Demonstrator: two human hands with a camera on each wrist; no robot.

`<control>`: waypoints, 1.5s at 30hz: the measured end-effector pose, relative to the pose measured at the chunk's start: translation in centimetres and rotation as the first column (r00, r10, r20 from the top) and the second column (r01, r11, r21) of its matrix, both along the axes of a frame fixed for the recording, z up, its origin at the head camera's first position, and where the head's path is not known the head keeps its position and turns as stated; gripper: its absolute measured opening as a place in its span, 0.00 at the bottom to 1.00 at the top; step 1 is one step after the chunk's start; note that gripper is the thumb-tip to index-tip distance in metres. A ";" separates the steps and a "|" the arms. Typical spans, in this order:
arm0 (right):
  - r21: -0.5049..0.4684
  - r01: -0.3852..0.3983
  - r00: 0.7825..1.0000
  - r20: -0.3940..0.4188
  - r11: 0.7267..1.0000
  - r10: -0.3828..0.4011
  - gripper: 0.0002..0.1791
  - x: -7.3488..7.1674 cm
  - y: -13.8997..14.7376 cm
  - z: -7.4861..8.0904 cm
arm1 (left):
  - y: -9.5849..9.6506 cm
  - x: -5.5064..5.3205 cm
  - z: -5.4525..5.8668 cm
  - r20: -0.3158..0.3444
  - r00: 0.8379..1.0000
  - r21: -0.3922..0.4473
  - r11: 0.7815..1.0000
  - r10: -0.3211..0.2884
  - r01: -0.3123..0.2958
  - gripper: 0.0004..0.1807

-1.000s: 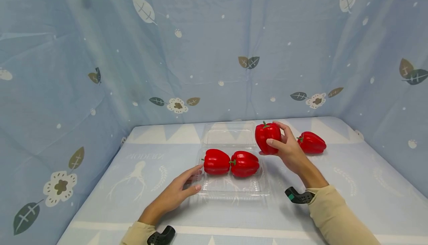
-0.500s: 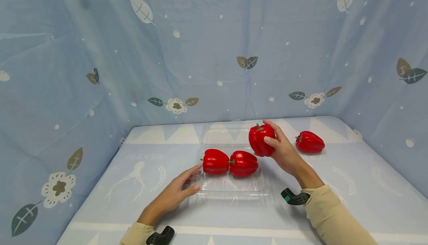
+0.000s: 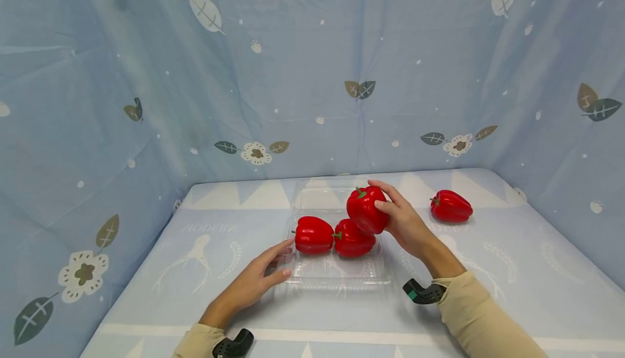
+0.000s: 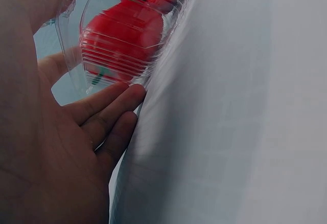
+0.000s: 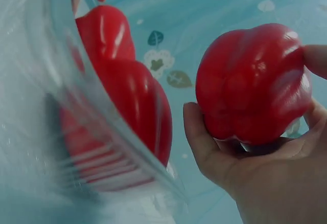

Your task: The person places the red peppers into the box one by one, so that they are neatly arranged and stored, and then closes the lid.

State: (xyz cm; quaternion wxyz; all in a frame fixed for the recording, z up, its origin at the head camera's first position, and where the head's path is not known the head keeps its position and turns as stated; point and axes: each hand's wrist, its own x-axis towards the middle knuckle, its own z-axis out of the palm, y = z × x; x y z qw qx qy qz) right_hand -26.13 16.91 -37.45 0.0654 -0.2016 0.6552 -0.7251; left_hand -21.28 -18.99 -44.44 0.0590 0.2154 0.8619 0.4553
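Observation:
In the head view my right hand [image 3: 406, 227] grips a red bell pepper [image 3: 367, 209] between thumb and fingers, its green stem up. This pepper hangs above the right part of a clear plastic clamshell box [image 3: 337, 272], whose lid [image 3: 319, 198] lies folded back. Two more red peppers lie on their sides in the box: a left pepper [image 3: 313, 235] and a right pepper [image 3: 352, 241], partly covered by the held one. At the box's left side rests my left hand [image 3: 256, 277]. The left wrist view shows its fingers [image 4: 110, 109] relaxed against the ribbed wall.
Another red bell pepper [image 3: 451, 206] lies on its side at the right rear of the table. A pale patterned cloth [image 3: 195, 314] covers the table. Blue printed curtains [image 3: 312, 76] enclose the back and sides.
My right hand has carried its pepper leftward and slightly toward me, from beside the box to above it. The left hand and the other peppers have stayed in place.

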 end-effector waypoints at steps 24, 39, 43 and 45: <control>0.350 0.119 0.909 -0.414 0.929 0.040 0.29 3.1 -5.5 0.2 | 0.2 -0.5 0.5 0.008 1.000 0.018 1.000 -0.004 0.004 0.35; 0.565 0.138 0.859 -0.477 0.814 0.186 0.31 4.6 -7.6 -1.2 | 0.1 0.0 0.1 0.031 0.999 0.014 1.000 0.012 -0.012 0.35; 0.607 0.178 0.822 -0.524 0.774 0.221 0.32 4.8 -8.1 -1.8 | 0.0 0.0 0.0 0.031 1.000 0.025 1.000 -0.003 0.003 0.35; 0.610 0.195 0.807 -0.545 0.768 0.228 0.32 4.9 -8.3 -2.0 | 0.0 0.0 0.0 0.033 0.999 0.031 0.999 -0.010 0.009 0.35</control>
